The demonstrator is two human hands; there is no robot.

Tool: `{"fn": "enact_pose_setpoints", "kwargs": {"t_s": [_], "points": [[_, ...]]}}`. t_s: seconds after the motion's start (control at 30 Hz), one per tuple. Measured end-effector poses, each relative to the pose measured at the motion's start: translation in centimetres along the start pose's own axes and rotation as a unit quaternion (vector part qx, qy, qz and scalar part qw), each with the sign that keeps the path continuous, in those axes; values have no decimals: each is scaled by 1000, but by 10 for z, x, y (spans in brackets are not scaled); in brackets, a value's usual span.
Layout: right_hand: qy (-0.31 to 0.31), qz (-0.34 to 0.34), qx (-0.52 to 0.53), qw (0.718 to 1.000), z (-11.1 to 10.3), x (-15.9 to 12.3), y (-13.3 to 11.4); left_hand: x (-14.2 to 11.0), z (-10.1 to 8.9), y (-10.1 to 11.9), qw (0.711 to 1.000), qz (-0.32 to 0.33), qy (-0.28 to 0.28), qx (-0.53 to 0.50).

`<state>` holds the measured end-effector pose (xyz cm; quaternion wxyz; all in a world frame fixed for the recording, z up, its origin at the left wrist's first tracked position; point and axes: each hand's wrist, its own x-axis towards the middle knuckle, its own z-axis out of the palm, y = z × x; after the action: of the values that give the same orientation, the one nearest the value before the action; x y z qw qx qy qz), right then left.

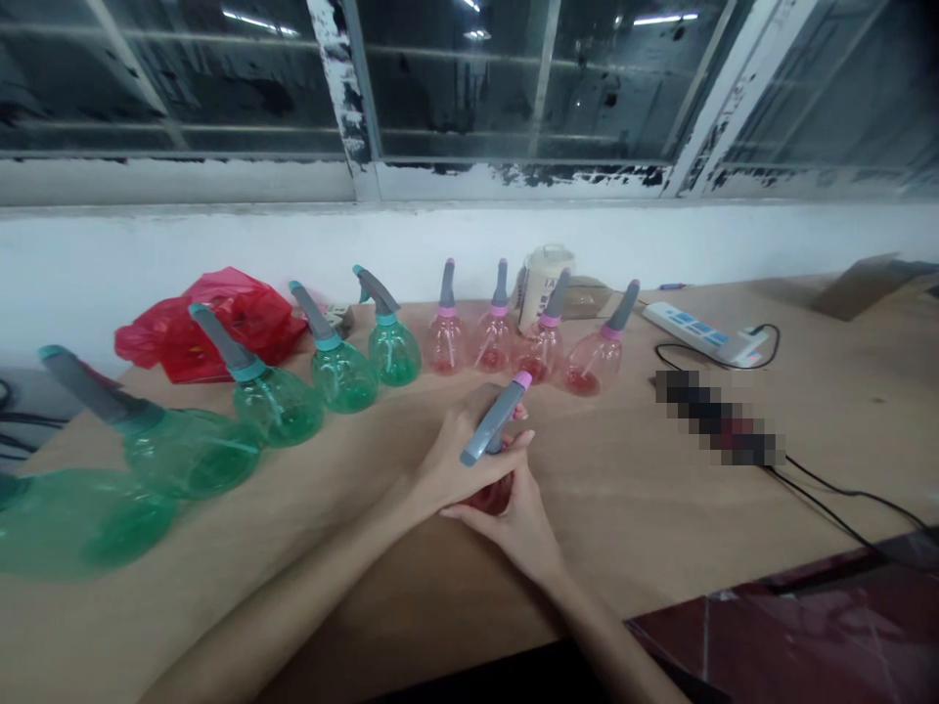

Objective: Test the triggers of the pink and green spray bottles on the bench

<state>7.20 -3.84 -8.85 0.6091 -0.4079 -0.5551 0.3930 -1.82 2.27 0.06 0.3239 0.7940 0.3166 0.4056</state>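
Near the middle of the table, both my hands are closed around a pink spray bottle (493, 494) with a grey head and pink nozzle tip. My left hand (461, 445) wraps its upper part, just below the sprayer head. Lower down, my right hand (519, 513) grips the round body, which is mostly hidden by my fingers. Beyond them stands a row of pink spray bottles (541, 352) with a little red liquid inside. Several green spray bottles (280, 406) curve away to the left, holding green liquid.
A red plastic bag (220, 328) lies at the back left, against the wall. Behind the pink bottles is a white paper cup (544, 284). On the right are a white power strip (700, 332), black cables (828, 499) and a cardboard piece (862, 284).
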Motion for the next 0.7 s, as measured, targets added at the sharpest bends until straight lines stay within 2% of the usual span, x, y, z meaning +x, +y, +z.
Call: {"fn": "enact_pose_setpoints", "kwargs": {"t_s": [0.27,0.47,0.7], "points": [[2,-16,-33,999,-1,1,1,-2,3,3,999,-37,18,21],[-5,1,3,1000,0,-1,5,-4,0,1,1000,-24,5,-1],[-6,16,-11,1000,-3,-3,5,-9,5,-6,999,-27,27,6]]}}
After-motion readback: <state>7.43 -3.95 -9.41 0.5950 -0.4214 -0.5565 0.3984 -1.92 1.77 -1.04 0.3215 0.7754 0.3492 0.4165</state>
